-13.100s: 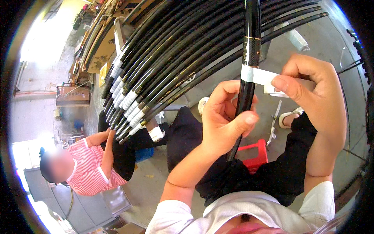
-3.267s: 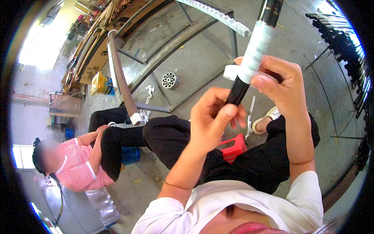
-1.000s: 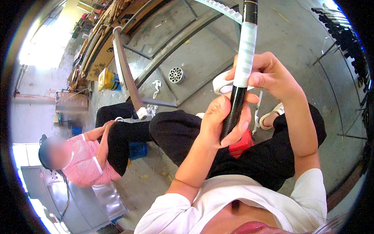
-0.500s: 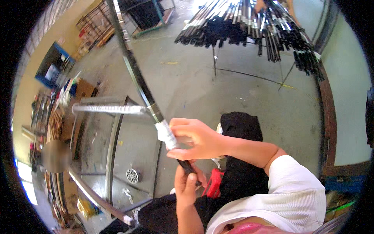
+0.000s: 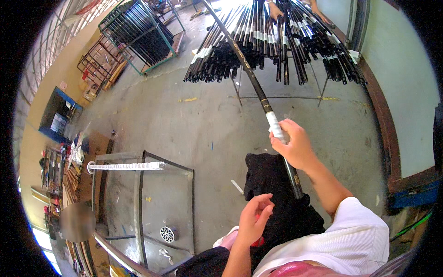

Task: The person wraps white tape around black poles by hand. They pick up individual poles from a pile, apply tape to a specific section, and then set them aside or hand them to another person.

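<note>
My right hand (image 5: 295,144) is closed round a long black pole (image 5: 251,76) at its white wrapped band (image 5: 274,123). The pole is glossy with gold markings and slants from the far table down towards my right leg. Its lower end hangs over my black trousers (image 5: 263,180). My left hand (image 5: 254,218) is apart from the pole, above my lap, fingers loosely bent and thumb spread, with nothing in it. On a metal frame (image 5: 139,207) to the left, a bar carries a long white ribbed sleeve (image 5: 127,166).
Many similar poles (image 5: 258,41) lie across a stand at the far side, where another person's hands (image 5: 275,11) touch them. A green rack (image 5: 138,34) of dark poles stands far left. A round perforated spool (image 5: 168,234) is near the frame. A wall (image 5: 401,101) borders the right.
My left hand has let go of the pole's lower end and moved away from it. My right hand, still gripping the white band, has carried the pole to the right. The view has shifted.
</note>
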The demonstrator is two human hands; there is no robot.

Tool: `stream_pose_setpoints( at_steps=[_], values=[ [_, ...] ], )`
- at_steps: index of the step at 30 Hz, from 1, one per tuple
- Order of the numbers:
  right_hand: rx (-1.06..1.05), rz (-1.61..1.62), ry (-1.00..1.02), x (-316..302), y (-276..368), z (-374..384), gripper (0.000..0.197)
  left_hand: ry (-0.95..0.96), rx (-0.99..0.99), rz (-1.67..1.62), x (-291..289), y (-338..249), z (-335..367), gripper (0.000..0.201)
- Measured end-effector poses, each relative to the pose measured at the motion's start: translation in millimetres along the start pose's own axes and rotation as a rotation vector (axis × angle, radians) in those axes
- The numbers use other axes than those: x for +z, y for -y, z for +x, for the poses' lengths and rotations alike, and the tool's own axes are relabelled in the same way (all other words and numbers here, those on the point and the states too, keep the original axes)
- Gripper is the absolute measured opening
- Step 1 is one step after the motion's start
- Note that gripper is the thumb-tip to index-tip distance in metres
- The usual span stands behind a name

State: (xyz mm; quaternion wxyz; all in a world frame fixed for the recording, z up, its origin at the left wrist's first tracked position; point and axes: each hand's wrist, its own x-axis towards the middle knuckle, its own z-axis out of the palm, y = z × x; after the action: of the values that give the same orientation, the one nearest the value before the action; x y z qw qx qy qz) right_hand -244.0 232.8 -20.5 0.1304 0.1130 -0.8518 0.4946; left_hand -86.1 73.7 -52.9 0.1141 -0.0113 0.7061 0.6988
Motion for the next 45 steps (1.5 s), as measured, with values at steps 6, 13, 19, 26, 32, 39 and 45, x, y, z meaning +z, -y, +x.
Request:
stream_pose_setpoints(
  at_steps=[6,13,19,26,32,39,45],
  values=[
    [0.015,0.024,-0.034,-14.2,-11.9,1.2,0.023,0.049,-0.058,-0.065,8.6,5.0,12.9,0.027],
    [-0.052,0.126,-0.045,-41.5,-7.1,2.2,0.023,-0.005,0.056,-0.164,-3.2,-10.6,81.9,0.024],
    [0.078,0.297,0.063,-77.3,-2.4,-0.2,0.015,0.004,0.104,-0.412,-13.5,-49.1,195.2,0.042],
    [0.070,0.290,-0.078,-108.8,-9.1,10.9,0.015,0.094,-0.126,-0.557,10.8,-52.7,314.0,0.072],
    [0.168,0.088,-0.127,-126.6,-29.2,12.0,0.014,0.257,-0.196,-0.792,34.9,-70.3,385.5,0.080],
    [0.405,0.174,-0.173,-114.2,-48.1,6.0,0.013,0.397,-0.196,-0.833,39.4,-72.3,415.4,0.077],
    [0.382,0.165,-0.208,-107.7,-64.6,-13.8,0.011,0.404,-0.252,-0.883,47.1,-81.8,401.8,0.068]
  ],
)
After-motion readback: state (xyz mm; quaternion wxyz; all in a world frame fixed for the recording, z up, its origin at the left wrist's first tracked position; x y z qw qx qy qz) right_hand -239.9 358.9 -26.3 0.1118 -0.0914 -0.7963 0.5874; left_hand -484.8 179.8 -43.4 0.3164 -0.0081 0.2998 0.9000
